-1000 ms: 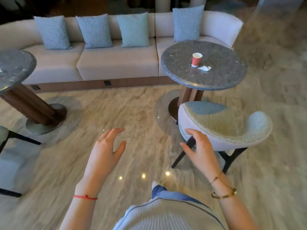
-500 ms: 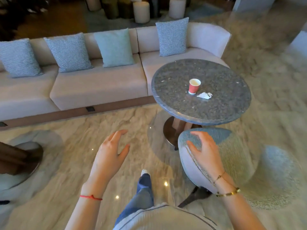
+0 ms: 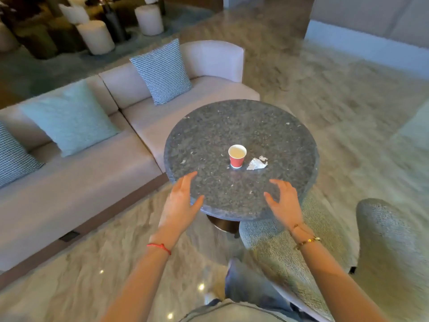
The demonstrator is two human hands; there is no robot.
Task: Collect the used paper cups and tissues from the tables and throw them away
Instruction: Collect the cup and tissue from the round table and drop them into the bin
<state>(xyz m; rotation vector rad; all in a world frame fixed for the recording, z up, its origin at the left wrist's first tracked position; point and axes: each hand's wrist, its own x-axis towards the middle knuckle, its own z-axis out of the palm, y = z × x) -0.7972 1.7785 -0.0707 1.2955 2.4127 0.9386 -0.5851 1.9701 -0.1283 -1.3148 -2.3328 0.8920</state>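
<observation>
Both hands reach forward over the near edge of the round table [image 3: 209, 126], left hand [image 3: 180, 203] and right hand [image 3: 284, 203] empty with fingers spread and relaxed, while the cup [image 3: 237, 156] stands upright near the centre, the tissue [image 3: 256, 163] just right of it, bare tabletop between hands and cup.

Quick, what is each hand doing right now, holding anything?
Left hand: open, fingers loosely spread, holding nothing.
Right hand: open, fingers loosely curved, holding nothing.
</observation>
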